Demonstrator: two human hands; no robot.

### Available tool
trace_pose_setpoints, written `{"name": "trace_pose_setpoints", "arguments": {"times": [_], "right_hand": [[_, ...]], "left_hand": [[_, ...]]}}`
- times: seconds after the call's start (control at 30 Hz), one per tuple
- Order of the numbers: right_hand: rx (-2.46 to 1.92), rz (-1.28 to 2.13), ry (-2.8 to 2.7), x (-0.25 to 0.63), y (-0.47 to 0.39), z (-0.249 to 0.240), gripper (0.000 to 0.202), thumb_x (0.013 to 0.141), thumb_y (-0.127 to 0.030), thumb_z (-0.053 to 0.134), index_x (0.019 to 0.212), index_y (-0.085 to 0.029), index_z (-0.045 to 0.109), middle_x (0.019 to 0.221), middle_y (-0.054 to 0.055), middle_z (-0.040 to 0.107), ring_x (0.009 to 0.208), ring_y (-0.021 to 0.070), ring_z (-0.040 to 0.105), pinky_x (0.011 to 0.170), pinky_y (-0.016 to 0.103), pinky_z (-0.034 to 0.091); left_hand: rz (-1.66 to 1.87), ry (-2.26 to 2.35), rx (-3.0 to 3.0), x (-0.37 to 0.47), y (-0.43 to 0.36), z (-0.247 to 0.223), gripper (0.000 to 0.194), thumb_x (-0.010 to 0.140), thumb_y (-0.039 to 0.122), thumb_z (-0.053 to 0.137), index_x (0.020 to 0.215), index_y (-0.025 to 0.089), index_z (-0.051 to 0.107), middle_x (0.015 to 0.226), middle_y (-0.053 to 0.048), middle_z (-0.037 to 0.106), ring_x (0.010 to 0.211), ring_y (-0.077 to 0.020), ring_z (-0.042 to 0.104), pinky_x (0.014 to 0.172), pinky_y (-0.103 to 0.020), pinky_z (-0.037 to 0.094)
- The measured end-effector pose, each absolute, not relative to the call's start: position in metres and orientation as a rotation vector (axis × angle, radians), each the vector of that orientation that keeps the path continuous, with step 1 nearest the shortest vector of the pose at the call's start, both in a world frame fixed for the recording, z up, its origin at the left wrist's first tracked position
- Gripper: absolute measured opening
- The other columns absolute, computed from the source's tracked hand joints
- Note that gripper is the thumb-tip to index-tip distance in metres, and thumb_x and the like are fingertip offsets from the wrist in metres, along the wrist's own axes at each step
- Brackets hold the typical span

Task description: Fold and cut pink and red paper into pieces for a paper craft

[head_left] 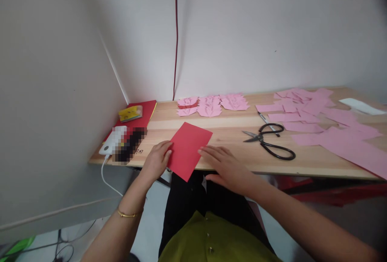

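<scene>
A red sheet of paper, perhaps folded, lies at an angle at the table's front, one corner jutting past the edge. My left hand grips it along the left side, fingers and thumb curled at the paper's edge. On the opposite side, the fingertips of my right hand touch the paper; its fingers are stretched out and the thumb is spread below the table edge. To the right, black-handled scissors rest with their blades slightly apart, on top of a pen.
Pink cut-outs with jagged edges lie near the wall. Loose pink paper pieces cover the right side, beside a white strip. A white device with a cable, a yellow packet and red sheets are at left.
</scene>
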State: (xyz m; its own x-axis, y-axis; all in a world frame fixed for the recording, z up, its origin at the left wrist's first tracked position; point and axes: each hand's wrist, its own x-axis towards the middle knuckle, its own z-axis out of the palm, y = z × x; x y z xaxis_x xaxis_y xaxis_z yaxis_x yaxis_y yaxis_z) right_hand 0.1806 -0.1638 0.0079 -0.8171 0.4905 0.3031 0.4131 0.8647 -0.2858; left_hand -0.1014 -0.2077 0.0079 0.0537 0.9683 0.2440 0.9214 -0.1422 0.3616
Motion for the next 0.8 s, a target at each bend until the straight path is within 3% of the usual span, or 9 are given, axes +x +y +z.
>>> {"name": "trace_pose_setpoints", "arguments": {"times": [0.1, 0.3, 0.53, 0.67, 0.7, 0.8], "right_hand": [[-0.703, 0.251, -2.707, 0.16, -0.174, -0.005, 0.061, 0.084, -0.027, 0.061, 0.141, -0.021, 0.038, 0.14, 0.01, 0.048, 0.131, 0.0283, 0.038, 0.104, 0.051, 0.035], [-0.679, 0.186, -2.568, 0.161, -0.169, -0.022, 0.025, 0.09, -0.018, 0.051, 0.109, -0.022, 0.067, 0.115, 0.009, 0.067, 0.119, 0.0271, 0.052, 0.096, 0.046, 0.043], [-0.763, 0.685, -2.164, 0.182, -0.156, -0.002, 0.017, 0.091, -0.025, 0.051, 0.092, -0.022, 0.068, 0.093, 0.005, 0.071, 0.086, 0.0168, 0.066, 0.077, 0.031, 0.054], [-0.736, 0.881, -2.002, 0.18, -0.151, 0.005, 0.012, 0.087, -0.029, 0.057, 0.085, -0.022, 0.066, 0.087, 0.004, 0.069, 0.082, 0.018, 0.065, 0.072, 0.031, 0.053], [-0.73, 0.896, -1.979, 0.178, -0.15, 0.005, 0.012, 0.086, -0.03, 0.059, 0.082, -0.021, 0.066, 0.085, 0.004, 0.069, 0.079, 0.018, 0.065, 0.07, 0.03, 0.052], [-0.749, 0.94, -1.951, 0.176, -0.148, 0.004, 0.015, 0.081, -0.034, 0.065, 0.075, -0.02, 0.066, 0.078, 0.004, 0.068, 0.073, 0.0181, 0.063, 0.066, 0.03, 0.051]], "left_hand": [[0.579, 1.991, 2.197, -0.107, -0.221, 0.009, 0.035, 0.091, 0.03, 0.042, 0.119, 0.018, 0.058, 0.122, -0.011, 0.061, 0.114, -0.0236, 0.054, 0.1, -0.044, 0.042], [0.671, 1.907, 2.109, -0.103, -0.233, 0.015, 0.032, 0.092, 0.03, 0.042, 0.115, 0.02, 0.061, 0.116, -0.009, 0.064, 0.108, -0.0211, 0.058, 0.096, -0.041, 0.047], [0.918, 1.854, 1.925, -0.111, -0.229, 0.01, 0.033, 0.089, 0.027, 0.043, 0.118, 0.023, 0.06, 0.117, -0.008, 0.064, 0.107, -0.0204, 0.06, 0.094, -0.04, 0.05], [1.025, 1.68, 1.731, -0.095, -0.228, 0.011, 0.053, 0.081, 0.028, 0.058, 0.133, 0.028, 0.046, 0.133, -0.008, 0.053, 0.099, -0.0181, 0.064, 0.084, -0.035, 0.055], [1.065, 1.656, 1.706, -0.09, -0.226, 0.011, 0.052, 0.08, 0.028, 0.06, 0.131, 0.027, 0.049, 0.132, -0.008, 0.054, 0.099, -0.0182, 0.064, 0.083, -0.034, 0.056], [1.125, 1.617, 1.768, -0.084, -0.221, 0.01, 0.026, 0.084, 0.026, 0.053, 0.106, 0.024, 0.066, 0.116, -0.006, 0.064, 0.1, -0.0192, 0.063, 0.085, -0.035, 0.055]]}}
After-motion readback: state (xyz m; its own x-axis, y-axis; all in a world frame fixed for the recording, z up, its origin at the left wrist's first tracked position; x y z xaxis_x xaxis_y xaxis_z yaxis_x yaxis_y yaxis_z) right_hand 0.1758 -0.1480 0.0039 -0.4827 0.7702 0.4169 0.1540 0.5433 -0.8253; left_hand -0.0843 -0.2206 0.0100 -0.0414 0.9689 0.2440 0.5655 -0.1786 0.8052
